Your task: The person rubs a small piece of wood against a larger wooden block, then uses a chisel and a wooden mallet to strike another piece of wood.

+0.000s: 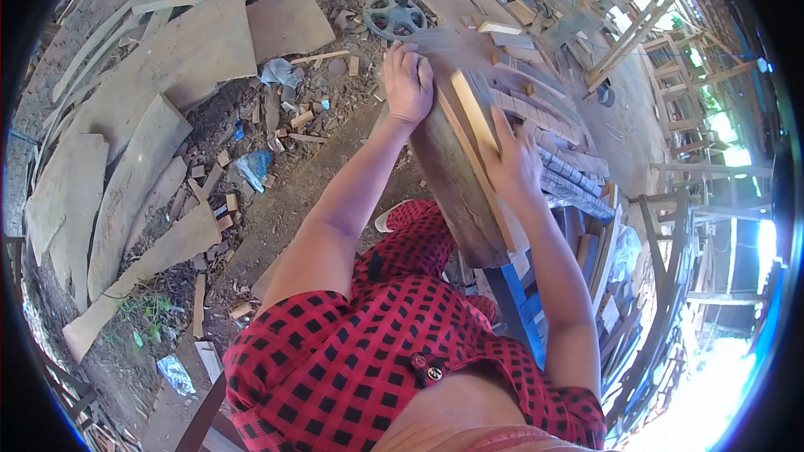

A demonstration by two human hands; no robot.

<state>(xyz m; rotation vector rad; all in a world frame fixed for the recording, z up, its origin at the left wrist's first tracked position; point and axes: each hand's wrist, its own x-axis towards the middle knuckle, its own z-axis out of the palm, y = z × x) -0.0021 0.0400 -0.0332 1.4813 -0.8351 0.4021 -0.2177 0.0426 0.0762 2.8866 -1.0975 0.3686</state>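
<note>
My right hand [512, 163] grips the near end of a pale wooden strip [474, 109], its thumb on the left side and index finger reaching forward. The strip lies along a long, dark-topped bench [459, 180] in front of my body. At the bench's far left edge my left hand [409, 84] is closed, fingers curled; what it holds, if anything, is hidden. Just beyond both hands a grey shape [448, 43] is smeared by motion, close to the strip's far end and my left fingers.
A spoked metal handwheel [394, 17] stands beyond my left hand. Large wooden slabs [180, 54] lie on the left, with offcuts and blue plastic scraps [253, 169] on the dirt floor. Stacked wood [557, 130] lies right of the bench, near a blue beam [515, 310].
</note>
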